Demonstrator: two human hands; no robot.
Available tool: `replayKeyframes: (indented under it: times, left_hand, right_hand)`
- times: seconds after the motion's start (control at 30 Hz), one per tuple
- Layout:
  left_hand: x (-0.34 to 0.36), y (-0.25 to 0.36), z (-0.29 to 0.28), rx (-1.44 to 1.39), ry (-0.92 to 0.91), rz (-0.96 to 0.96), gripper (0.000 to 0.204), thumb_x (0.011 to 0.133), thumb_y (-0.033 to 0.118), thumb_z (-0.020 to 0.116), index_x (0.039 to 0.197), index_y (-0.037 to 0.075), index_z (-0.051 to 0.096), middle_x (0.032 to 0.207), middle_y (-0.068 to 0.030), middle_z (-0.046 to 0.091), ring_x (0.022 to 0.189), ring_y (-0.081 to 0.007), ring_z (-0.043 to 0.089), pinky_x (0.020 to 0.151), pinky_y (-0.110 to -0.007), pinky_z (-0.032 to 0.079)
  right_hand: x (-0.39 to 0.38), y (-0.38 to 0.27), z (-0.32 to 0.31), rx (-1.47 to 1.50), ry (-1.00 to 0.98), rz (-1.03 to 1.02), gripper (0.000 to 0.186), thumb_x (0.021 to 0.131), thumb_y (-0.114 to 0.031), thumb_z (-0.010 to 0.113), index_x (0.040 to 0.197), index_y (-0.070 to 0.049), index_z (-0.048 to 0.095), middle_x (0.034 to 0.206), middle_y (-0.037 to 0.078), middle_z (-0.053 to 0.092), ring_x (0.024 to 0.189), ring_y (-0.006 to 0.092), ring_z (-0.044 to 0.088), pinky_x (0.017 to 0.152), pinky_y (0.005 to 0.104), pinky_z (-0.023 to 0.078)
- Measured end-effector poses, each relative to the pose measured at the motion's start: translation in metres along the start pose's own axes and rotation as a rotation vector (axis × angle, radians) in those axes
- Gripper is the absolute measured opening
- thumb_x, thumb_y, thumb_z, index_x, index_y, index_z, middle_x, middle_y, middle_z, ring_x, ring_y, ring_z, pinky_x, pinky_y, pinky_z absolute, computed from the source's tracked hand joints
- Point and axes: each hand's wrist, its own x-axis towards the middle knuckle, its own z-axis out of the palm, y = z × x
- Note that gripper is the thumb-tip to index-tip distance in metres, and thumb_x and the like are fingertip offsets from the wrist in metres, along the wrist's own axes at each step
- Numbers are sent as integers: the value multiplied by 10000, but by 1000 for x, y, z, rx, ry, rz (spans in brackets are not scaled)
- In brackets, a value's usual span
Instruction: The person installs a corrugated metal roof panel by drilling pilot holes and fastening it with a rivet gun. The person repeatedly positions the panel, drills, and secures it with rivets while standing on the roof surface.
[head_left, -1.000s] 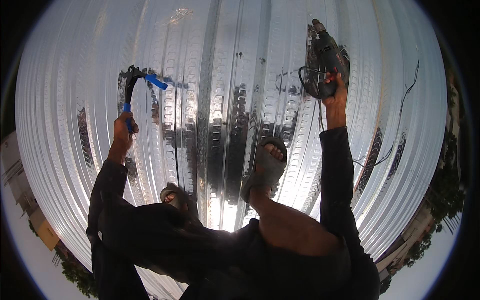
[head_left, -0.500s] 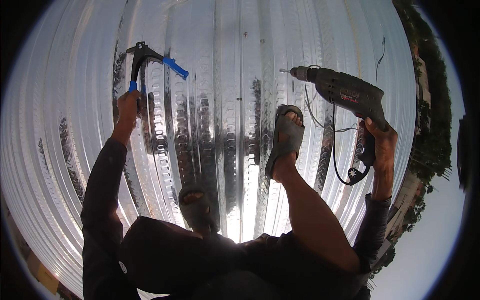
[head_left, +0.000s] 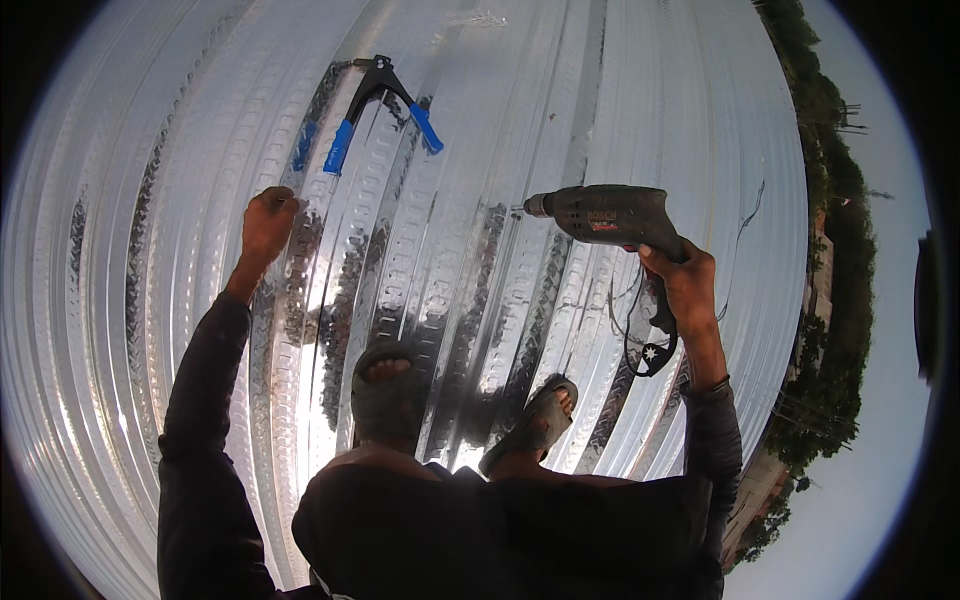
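My right hand (head_left: 685,285) is wrapped round the grip of a dark corded power drill (head_left: 610,215). Its bit points left, close above the ribbed metal sheet; whether the tip touches cannot be told. A hand riveter (head_left: 378,100) with a black body and spread blue handles lies on the sheet ahead of my left hand, apart from it. My left hand (head_left: 267,228) is low over the sheet with fingers curled together. Anything between those fingertips is hidden or too small to name.
Shiny ribbed metal sheeting (head_left: 200,120) spreads under everything. My sandalled feet, left (head_left: 388,395) and right (head_left: 540,425), stand on it near me. A thin dark cable (head_left: 752,210) lies at the right. Small pale thin pieces (head_left: 477,19) lie at the far side. Trees (head_left: 845,270) show past the right edge.
My left hand has let go of the riveter, which now lies farther ahead and to the right. The drill has moved left and slightly lower. My right foot has drawn back towards me.
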Motion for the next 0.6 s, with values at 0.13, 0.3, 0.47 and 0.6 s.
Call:
replayKeyframes:
  times: [0.13, 0.3, 0.47, 0.6]
  left_hand:
    - [-41, -18, -16, -260, 76, 10, 332, 897, 221, 672, 1149, 5, 680, 925, -78, 714, 648, -133, 646, 581, -276, 494]
    - [-69, 9, 12, -348, 45, -23, 328, 896, 207, 674, 1162, 16, 666, 924, -73, 716, 666, -130, 658, 583, -277, 486]
    - [-78, 45, 39, -429, -18, 12, 312, 904, 193, 675, 1157, 10, 663, 930, -75, 721, 672, -130, 671, 579, -260, 485]
    - [-85, 79, 71, -494, -62, 30, 228, 898, 131, 674, 1075, -14, 673, 892, -66, 700, 714, -118, 653, 627, -262, 529]
  right_hand:
    - [9, 2, 2, -101, -20, -75, 330, 865, -180, 803, 1063, 71, 717, 758, 55, 691, 619, 91, 583, 570, 269, 466]
    - [13, 18, -5, -72, -48, -98, 308, 869, -197, 803, 1011, 63, 718, 686, 40, 651, 545, 86, 559, 500, 265, 444]
    - [20, 30, -8, 8, -89, -49, 311, 871, -220, 806, 988, 55, 719, 668, 34, 635, 534, 80, 549, 489, 265, 435]
    - [21, 43, -14, -43, -82, -121, 347, 864, -240, 816, 1022, 51, 710, 666, 37, 633, 538, 89, 557, 507, 273, 460]
